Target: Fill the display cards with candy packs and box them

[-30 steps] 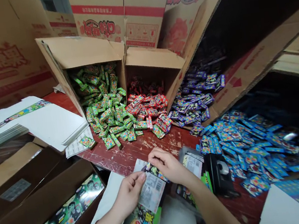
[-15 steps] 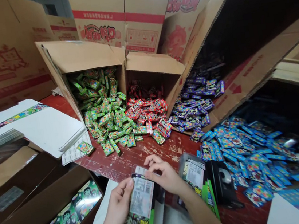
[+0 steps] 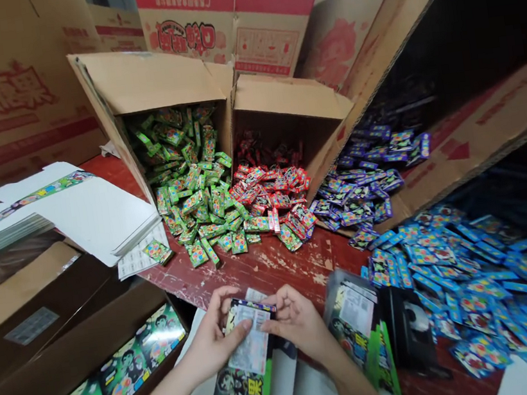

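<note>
Printed carton (image 3: 247, 374), low in mid-view, nearer to us than the worn red tabletop (image 3: 269, 261), slanting, its far end between our two hands. Left hand (image 3: 214, 339): closed on the carton's left side, thumb laid over the pale label (image 3: 249, 353), fingers bent around the far left corner. Right hand (image 3: 300, 321): fingers bent at the far right corner, thumb by the label's edge; whether it pinches or only rests there, we cannot tell.

We judge the step in hand to be work on the carton's narrow far end, perhaps its closure. Next move, by our reckoning, calls for a steady left hold and light fingertip pressure along that end; thin card would crease easily.

Beside the right forearm we note a similar carton (image 3: 354, 325) and a black device (image 3: 411, 332), probably a tape dispenser. Beyond, loose heaps: green packets (image 3: 196, 200), red packets (image 3: 272, 193), purple packets (image 3: 353, 192), blue packets (image 3: 474, 286).
</note>
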`<act>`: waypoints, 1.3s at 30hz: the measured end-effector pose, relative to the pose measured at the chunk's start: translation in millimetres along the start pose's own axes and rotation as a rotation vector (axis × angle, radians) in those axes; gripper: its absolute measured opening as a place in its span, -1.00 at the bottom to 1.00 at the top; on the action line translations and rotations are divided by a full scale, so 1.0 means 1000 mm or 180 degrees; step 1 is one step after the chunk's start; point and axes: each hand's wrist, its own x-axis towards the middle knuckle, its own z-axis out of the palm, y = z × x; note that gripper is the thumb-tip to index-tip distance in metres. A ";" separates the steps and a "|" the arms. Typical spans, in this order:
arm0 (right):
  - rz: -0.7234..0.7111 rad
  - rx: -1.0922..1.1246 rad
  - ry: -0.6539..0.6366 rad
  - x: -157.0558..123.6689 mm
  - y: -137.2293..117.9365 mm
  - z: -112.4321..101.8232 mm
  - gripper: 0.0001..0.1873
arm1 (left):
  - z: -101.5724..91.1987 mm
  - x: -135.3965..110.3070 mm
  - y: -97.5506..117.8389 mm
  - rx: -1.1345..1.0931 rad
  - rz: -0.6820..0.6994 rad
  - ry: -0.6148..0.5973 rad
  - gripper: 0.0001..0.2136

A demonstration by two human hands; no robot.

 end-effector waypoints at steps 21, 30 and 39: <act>-0.1156 -0.2290 0.2174 0.096 -0.057 -0.105 -0.62 | -0.002 0.003 0.009 0.1152 0.0174 0.0200 -0.71; -0.1251 -0.1649 0.2445 0.103 -0.046 -0.125 -0.49 | 0.000 -0.001 -0.014 0.0237 0.0061 0.1000 -0.48; -0.0386 0.0505 0.0988 0.010 -0.055 -0.049 -0.53 | 0.006 0.010 -0.017 -0.0008 0.0092 0.0612 -0.50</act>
